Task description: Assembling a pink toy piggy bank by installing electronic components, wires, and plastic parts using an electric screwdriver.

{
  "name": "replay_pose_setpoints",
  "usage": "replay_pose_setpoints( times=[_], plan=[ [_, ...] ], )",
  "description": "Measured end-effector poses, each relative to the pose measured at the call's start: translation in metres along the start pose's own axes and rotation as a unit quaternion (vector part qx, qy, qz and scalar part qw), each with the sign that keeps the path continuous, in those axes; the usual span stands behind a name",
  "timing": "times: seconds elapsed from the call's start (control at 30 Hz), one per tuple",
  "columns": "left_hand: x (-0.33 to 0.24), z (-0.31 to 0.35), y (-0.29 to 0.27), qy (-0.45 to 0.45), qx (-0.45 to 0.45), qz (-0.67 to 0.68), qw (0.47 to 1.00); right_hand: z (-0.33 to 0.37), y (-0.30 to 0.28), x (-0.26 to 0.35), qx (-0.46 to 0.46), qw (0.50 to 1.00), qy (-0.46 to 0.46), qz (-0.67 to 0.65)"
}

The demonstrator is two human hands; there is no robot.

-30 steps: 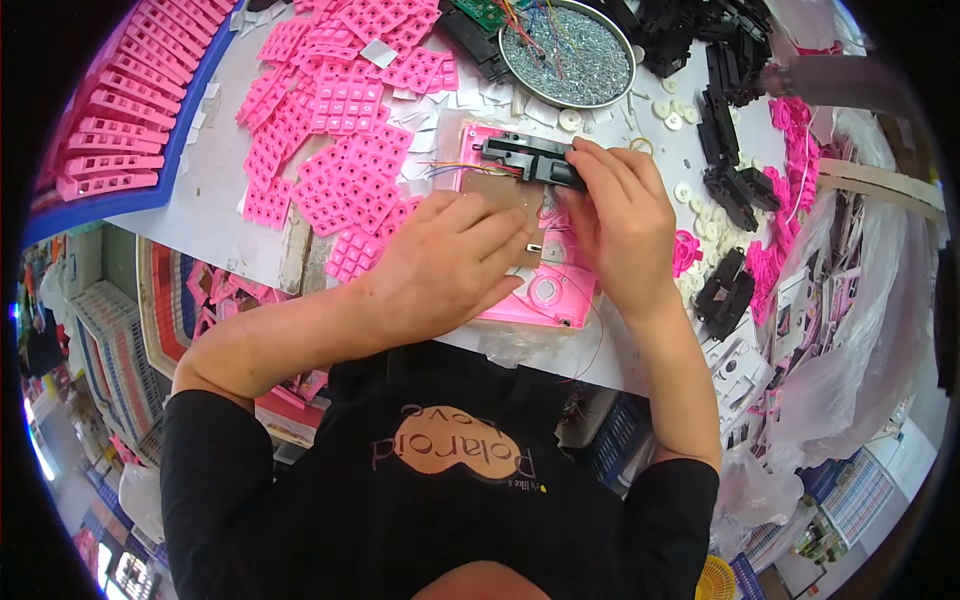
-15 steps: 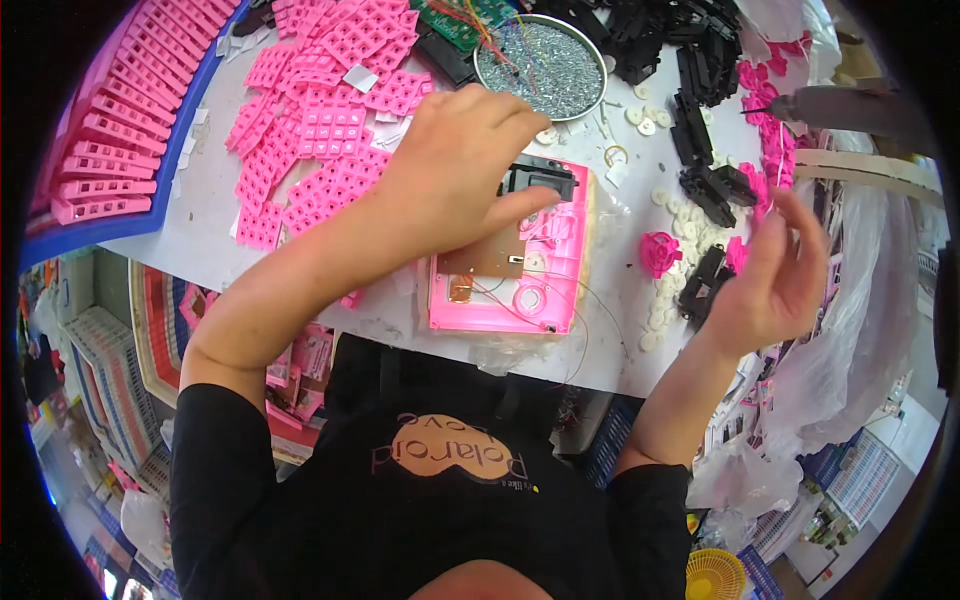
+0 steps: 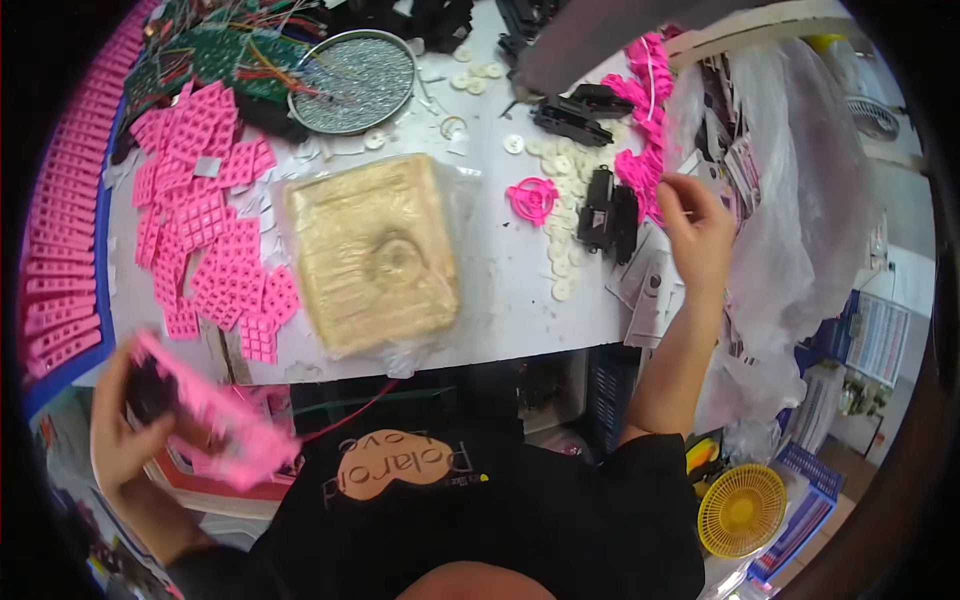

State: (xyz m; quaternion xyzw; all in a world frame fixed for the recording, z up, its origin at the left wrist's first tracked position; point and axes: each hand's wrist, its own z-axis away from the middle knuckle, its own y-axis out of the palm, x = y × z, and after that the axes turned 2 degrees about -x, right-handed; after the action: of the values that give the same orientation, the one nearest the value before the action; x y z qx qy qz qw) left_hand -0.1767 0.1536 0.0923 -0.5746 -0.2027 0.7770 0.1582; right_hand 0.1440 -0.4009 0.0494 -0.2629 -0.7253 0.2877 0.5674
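Note:
My left hand (image 3: 128,440) grips a pink plastic housing (image 3: 232,432) at the lower left, past the table's front edge. The housing is tilted and blurred, with a black part (image 3: 152,390) fitted at its end near my fingers. My right hand (image 3: 697,235) is raised at the right, beside the pink plastic parts (image 3: 650,110). Its fingers are curled in toward the thumb, and whatever they may hold cannot be made out. Between the hands lies a yellowish moulded pad (image 3: 370,265) in clear plastic film, with a round hollow in its face.
Pink keypads (image 3: 205,220) are heaped at the left, near a blue tray (image 3: 100,230) of pink pieces. Behind stands a round tin (image 3: 350,85) of small metal screws beside green circuit boards (image 3: 215,60). White discs (image 3: 560,250), black mechanisms (image 3: 600,215) and a pink ring part (image 3: 532,200) lie right.
My left hand has lifted the pink housing off the pad and carried it left, toward me. The pad shows bare. My right hand's fingers have curled in. The whole view has shifted.

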Motion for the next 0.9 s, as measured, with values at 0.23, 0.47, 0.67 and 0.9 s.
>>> replay_pose_setpoints(
  times=[0.23,0.47,0.67,0.9],
  plan=[
    [0.259,0.142,-0.009,-0.357,0.204,-0.347,0.843,0.023,0.027,-0.01,0.059,0.996,-0.013,0.06],
    [0.387,0.22,0.037,-0.461,0.001,-0.526,0.715,0.013,0.057,0.022,0.082,0.964,-0.184,0.173],
    [0.227,0.059,0.059,-0.347,0.176,-0.293,0.873,0.012,0.071,0.013,0.075,0.94,-0.215,0.255],
    [-0.032,-0.038,0.138,0.118,0.201,-0.184,0.955,0.036,0.101,0.085,0.128,0.933,-0.33,0.055]
  ],
)
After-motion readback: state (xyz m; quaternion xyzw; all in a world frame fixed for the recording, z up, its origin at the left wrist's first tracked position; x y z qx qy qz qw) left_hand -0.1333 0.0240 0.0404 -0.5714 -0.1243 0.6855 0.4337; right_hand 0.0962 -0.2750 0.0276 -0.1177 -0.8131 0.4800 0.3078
